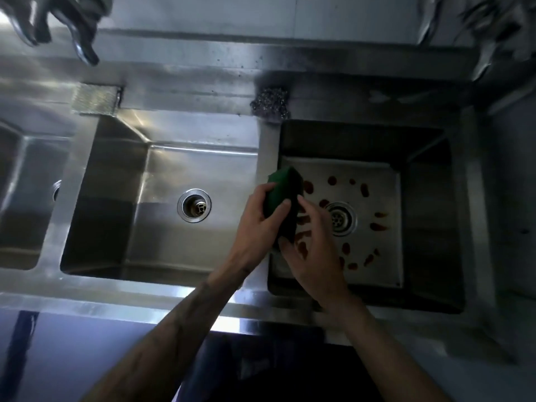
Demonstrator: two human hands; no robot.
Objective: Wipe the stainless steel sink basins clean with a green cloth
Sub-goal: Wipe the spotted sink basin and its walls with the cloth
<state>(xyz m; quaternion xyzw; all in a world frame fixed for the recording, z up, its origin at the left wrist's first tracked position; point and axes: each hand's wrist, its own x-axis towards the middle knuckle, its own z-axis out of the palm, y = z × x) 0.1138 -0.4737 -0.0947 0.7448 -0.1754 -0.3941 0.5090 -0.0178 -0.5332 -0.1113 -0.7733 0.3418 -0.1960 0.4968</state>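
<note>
Trouble is looming right of frame centre: left hand [255, 224] is gripping the folded green cloth [282, 198] above the stainless steel basin [429, 216] at frame right, right hand [314, 253] is pinching its lower edge, and bunched fabric is risking smearing red blotches [364, 190].

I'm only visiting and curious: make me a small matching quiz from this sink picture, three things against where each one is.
Things: 1 green cloth; 2 steel scourer; 3 red spots.
Places: A on the back ledge; B round the drain of the right basin; C held by the left hand and right hand.
Pairs: 1-C, 2-A, 3-B.
</note>
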